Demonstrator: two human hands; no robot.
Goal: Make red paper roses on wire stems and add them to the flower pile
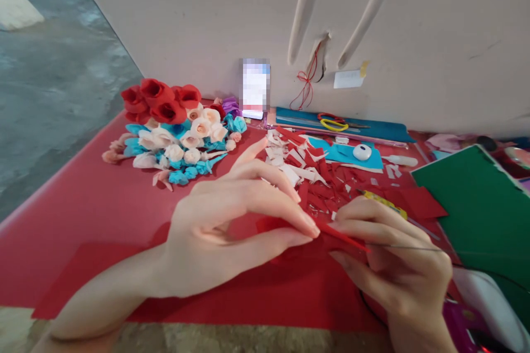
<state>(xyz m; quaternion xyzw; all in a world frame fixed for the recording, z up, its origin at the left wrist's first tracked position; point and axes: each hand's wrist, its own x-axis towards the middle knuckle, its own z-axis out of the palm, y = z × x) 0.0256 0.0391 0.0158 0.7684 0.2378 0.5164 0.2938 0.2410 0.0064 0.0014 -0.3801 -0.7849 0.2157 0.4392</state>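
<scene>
My left hand (244,226) is closed, thumb and forefinger pinching a narrow red paper strip (345,238). More red paper shows inside the curve of these fingers. The strip slants down to the right, between the thumb and curled fingers of my right hand (393,256). A thin dark wire (408,247) runs from the strip's right end across the right fingers. Below both hands lies a large red sheet (232,303). Just beyond them are red and white paper scraps (306,168).
Paper flowers (178,127) are heaped back left; a lit phone (255,88) leans on the wall. Scissors (333,122) lie on a blue strip. A white earbud case (362,151), a yellow cutter (383,204) and a green board (484,209) are to the right.
</scene>
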